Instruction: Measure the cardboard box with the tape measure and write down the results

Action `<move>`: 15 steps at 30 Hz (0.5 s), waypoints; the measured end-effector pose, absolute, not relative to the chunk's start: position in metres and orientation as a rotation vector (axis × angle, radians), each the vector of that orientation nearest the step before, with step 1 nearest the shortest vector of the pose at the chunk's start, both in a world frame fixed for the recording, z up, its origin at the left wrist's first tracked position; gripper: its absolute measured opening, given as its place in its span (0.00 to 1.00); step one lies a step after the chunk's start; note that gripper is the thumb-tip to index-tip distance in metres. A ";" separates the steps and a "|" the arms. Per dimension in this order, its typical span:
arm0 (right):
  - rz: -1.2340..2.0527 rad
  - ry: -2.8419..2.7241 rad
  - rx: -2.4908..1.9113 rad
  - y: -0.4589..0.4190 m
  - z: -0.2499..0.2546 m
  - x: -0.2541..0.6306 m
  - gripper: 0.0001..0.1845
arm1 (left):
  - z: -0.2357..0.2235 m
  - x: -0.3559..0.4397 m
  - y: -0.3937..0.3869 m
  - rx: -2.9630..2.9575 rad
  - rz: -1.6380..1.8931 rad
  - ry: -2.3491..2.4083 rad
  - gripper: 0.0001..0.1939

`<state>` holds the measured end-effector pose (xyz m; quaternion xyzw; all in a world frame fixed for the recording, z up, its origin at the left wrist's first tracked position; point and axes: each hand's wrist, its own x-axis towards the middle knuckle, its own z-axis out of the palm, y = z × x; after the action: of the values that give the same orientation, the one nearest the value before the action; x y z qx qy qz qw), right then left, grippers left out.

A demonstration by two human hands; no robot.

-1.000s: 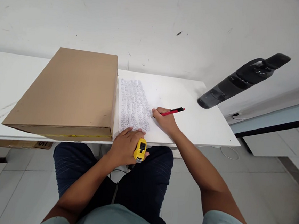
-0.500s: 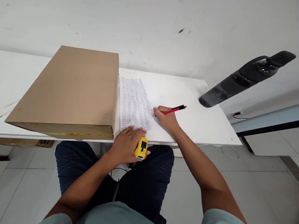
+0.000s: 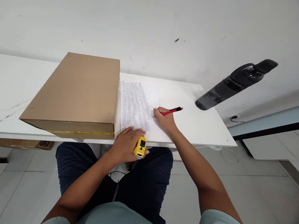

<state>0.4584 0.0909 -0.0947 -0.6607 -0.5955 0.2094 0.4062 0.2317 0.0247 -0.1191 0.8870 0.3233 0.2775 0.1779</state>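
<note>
A sheet of paper [image 3: 135, 105] covered in dense handwriting lies on the white table, right beside a large cardboard box [image 3: 78, 91]. My right hand [image 3: 166, 120] is closed around a red and black pen [image 3: 170, 111], its point low at the sheet's right side. My left hand [image 3: 127, 143] rests at the table's front edge, fingertips on the bottom of the sheet. Between its thumb and fingers sits a yellow tape measure [image 3: 140, 147]. Part of the thumb is hidden behind the tape measure. A yellow strip [image 3: 82, 132] runs across the box's front side.
A dark bottle-shaped thing [image 3: 230, 86] with a black top stands at the table's [image 3: 187, 129] right end. Behind the table rises a white wall [image 3: 156, 29]. Another cardboard box [image 3: 22, 143] shows below the table at left. A cable [image 3: 230, 157] hangs below on the right.
The camera view has shifted slightly, so the box and the dark bottle-shaped thing appear a little lower and closer in. Both hands keep nearly the same place and hold.
</note>
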 end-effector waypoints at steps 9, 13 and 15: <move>0.269 -1.621 -1.822 0.095 -0.088 0.446 0.22 | -0.096 0.211 -0.006 2.651 0.970 0.575 0.38; 0.272 -1.562 -1.808 0.066 -0.071 0.434 0.27 | -0.072 0.187 -0.039 2.786 1.269 0.616 0.41; 0.434 -1.543 -1.582 0.031 -0.062 0.419 0.24 | -0.063 0.177 -0.045 2.755 1.408 0.707 0.45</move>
<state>0.4185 0.0310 -0.0621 -0.6342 -0.6183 0.1739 0.4303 0.1769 -0.0453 -0.0626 0.8679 0.2229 0.4436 -0.0159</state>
